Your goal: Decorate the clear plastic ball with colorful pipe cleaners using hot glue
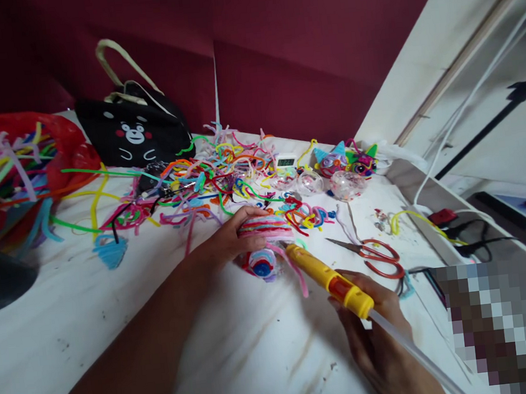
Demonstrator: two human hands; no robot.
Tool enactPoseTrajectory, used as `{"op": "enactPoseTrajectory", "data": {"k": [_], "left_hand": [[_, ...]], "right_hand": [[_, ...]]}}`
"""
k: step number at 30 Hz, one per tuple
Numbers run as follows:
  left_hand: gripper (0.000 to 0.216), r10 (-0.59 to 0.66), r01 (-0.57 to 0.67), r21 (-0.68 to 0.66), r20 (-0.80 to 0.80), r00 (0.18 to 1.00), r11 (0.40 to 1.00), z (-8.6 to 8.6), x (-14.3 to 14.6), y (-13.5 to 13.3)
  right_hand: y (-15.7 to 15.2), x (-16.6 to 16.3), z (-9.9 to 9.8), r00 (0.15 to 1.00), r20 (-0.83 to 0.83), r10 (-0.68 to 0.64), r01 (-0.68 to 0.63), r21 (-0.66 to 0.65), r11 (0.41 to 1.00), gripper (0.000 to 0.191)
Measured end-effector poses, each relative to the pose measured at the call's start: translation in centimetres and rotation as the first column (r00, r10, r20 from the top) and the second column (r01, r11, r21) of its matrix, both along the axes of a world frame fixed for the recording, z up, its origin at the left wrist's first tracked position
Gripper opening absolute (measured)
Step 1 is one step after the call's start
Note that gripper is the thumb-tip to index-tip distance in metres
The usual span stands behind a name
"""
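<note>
My left hand [243,231] is closed around a ball [270,224] covered in rows of pink, red and pale blue pipe cleaner. A round coiled eye [261,266] with a dark blue centre shows on its near side. From the ball a loose pink pipe cleaner end [302,277] hangs down toward the table. In my right hand [373,311] is a yellow hot glue gun [320,272], its tip at the ball's right side; a clear glue stick [415,353] sticks out of its back. Whether the tip touches the ball I cannot tell.
Red-handled scissors [377,257] lie right of the ball. Behind are a pile of pipe cleaners [235,156], clear plastic balls [347,185], a small digital clock [286,161] and finished figures [332,159]. A black bag [136,132] and red bag [70,151] stand left.
</note>
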State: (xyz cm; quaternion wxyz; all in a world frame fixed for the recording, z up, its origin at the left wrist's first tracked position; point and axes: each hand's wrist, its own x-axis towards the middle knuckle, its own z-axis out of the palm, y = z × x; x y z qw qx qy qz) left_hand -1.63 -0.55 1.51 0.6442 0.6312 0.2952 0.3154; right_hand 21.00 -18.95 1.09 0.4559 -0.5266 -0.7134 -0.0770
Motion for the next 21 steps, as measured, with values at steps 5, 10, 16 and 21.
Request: {"op": "enactPoseTrajectory", "data": {"k": [5,10,16,21], "left_hand": [[0.065,-0.021,0.021,-0.013,-0.002,1.0,1.0,0.1,-0.2,-0.1],[0.067,-0.022,0.022,-0.036,0.012,1.0,0.999,0.1,-0.1,-0.2],[0.067,-0.024,0.024,-0.009,0.013,1.0,1.0,0.0,-0.1,-0.1],[0.068,-0.033,0.033,-0.021,0.002,0.999,0.999,0.0,-0.2,0.0]], "right_hand": [[0.4,-1.0,0.5,0.998,-0.036,0.047,-0.047,-0.005,0.999,0.04],[0.7,-1.4,0.4,0.997,-0.056,0.053,-0.054,-0.014,0.998,0.034],[0.6,-1.8,0.6,0.998,-0.046,0.047,-0.047,-0.013,0.999,0.034],[0.3,-1.2,1.0,0.998,-0.007,0.064,-0.065,-0.046,0.997,0.038]]}}
